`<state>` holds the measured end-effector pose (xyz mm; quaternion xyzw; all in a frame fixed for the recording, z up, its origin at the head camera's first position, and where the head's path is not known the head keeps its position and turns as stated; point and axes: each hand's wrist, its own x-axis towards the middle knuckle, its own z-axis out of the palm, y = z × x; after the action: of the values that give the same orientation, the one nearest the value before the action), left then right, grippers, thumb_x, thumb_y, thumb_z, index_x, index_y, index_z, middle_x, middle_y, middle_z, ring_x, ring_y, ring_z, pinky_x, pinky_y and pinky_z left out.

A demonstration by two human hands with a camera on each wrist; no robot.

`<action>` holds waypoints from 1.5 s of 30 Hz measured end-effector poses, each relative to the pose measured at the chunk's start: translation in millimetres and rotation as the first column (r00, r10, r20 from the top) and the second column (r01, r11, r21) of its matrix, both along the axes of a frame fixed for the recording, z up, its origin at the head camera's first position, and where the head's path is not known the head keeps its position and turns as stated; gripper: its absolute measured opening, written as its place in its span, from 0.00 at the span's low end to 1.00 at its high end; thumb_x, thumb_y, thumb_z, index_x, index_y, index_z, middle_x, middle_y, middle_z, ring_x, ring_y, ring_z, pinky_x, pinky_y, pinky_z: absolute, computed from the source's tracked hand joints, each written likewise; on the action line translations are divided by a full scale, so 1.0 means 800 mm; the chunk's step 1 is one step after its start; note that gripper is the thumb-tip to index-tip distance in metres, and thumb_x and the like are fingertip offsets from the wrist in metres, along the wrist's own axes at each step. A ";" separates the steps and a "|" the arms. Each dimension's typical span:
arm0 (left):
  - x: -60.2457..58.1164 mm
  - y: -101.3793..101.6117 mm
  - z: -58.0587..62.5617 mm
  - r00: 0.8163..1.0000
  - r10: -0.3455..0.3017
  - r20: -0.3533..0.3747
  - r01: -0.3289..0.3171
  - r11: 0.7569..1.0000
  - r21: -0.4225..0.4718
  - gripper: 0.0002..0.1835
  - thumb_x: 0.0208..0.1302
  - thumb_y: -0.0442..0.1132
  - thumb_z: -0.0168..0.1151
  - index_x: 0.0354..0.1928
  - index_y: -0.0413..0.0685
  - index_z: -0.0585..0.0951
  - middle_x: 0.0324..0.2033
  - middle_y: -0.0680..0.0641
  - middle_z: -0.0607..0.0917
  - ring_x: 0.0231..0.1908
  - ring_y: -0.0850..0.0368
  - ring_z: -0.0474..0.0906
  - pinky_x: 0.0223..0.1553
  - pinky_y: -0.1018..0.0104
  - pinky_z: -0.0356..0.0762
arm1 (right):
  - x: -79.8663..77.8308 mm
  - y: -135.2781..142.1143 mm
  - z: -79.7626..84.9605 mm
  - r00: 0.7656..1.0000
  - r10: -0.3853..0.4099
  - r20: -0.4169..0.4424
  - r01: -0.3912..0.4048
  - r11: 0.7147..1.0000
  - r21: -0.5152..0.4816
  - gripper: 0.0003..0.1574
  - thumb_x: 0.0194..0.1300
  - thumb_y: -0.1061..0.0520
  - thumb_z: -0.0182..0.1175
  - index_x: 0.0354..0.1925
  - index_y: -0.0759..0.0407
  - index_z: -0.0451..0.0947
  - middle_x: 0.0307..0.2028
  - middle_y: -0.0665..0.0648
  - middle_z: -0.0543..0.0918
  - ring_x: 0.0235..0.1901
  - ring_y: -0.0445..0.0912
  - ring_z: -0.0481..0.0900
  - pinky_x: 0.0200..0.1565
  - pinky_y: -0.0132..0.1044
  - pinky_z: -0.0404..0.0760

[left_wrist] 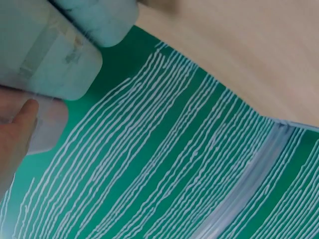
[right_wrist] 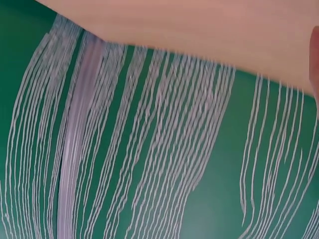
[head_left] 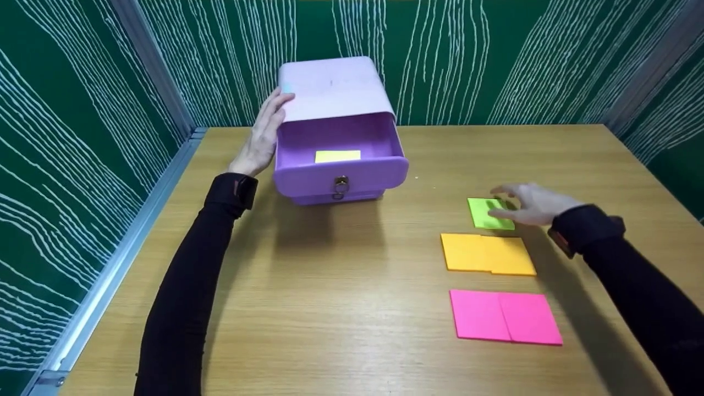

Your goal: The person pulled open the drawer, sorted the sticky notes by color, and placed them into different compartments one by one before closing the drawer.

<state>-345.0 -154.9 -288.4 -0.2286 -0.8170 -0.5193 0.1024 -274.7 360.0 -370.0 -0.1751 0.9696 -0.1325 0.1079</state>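
A small purple drawer unit (head_left: 335,91) with a pale lilac top stands at the back left of the table, its upper drawer (head_left: 341,175) pulled out. Inside that drawer lies a yellow sticky note pad (head_left: 337,157). My left hand (head_left: 264,135) rests along the unit's left side, fingertips at the top edge. The unit's side (left_wrist: 45,55) also appears in the left wrist view, with one finger against it. Over a green sticky note pad (head_left: 484,213) my right hand (head_left: 533,203) reaches with thumb and fingers spread apart, partly covering it.
Two orange sticky note pads (head_left: 487,254) lie side by side in front of the green one. Nearer still are two pink pads (head_left: 505,317). Green walls with white wavy lines (head_left: 440,60) and metal frame posts (head_left: 159,66) border the wooden table (head_left: 330,297).
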 end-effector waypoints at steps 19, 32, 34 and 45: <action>-0.031 -0.008 -0.030 0.998 -0.018 -0.054 0.023 0.995 0.094 0.28 0.75 0.46 0.36 0.74 0.48 0.63 0.80 0.45 0.45 0.80 0.47 0.37 0.79 0.46 0.35 | -0.004 -0.009 -0.024 0.999 0.033 -0.027 -0.031 0.997 0.073 0.57 0.61 0.29 0.63 0.69 0.68 0.65 0.67 0.76 0.69 0.67 0.71 0.66 0.65 0.67 0.68; -0.033 -0.005 -0.029 1.000 -0.009 -0.029 0.011 0.999 0.049 0.29 0.75 0.49 0.35 0.75 0.52 0.62 0.81 0.46 0.44 0.80 0.49 0.37 0.79 0.46 0.36 | -0.024 -0.027 0.017 0.990 0.011 -0.143 0.010 0.990 0.143 0.57 0.45 0.26 0.73 0.62 0.57 0.67 0.52 0.63 0.83 0.48 0.60 0.81 0.58 0.68 0.67; -0.034 -0.003 -0.028 0.999 -0.007 -0.037 0.008 0.999 0.036 0.29 0.76 0.49 0.35 0.75 0.52 0.62 0.80 0.46 0.44 0.80 0.48 0.38 0.79 0.45 0.37 | -0.027 -0.033 0.037 0.982 -0.019 -0.187 0.041 0.993 0.112 0.57 0.45 0.27 0.73 0.62 0.57 0.65 0.52 0.63 0.83 0.46 0.60 0.81 0.56 0.66 0.70; -0.034 -0.007 -0.029 0.999 -0.010 -0.043 0.012 0.999 0.038 0.29 0.75 0.48 0.34 0.75 0.50 0.61 0.80 0.44 0.44 0.80 0.48 0.38 0.79 0.47 0.38 | -0.028 -0.145 0.185 0.863 0.076 -0.499 -0.114 0.992 -0.046 0.52 0.47 0.38 0.77 0.62 0.57 0.66 0.48 0.60 0.84 0.27 0.50 0.77 0.31 0.36 0.72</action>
<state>-371.9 -160.6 -312.0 -0.2421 -0.8034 -0.5302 0.1214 -297.3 244.2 -222.1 -0.2546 0.9494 -0.1132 -0.1449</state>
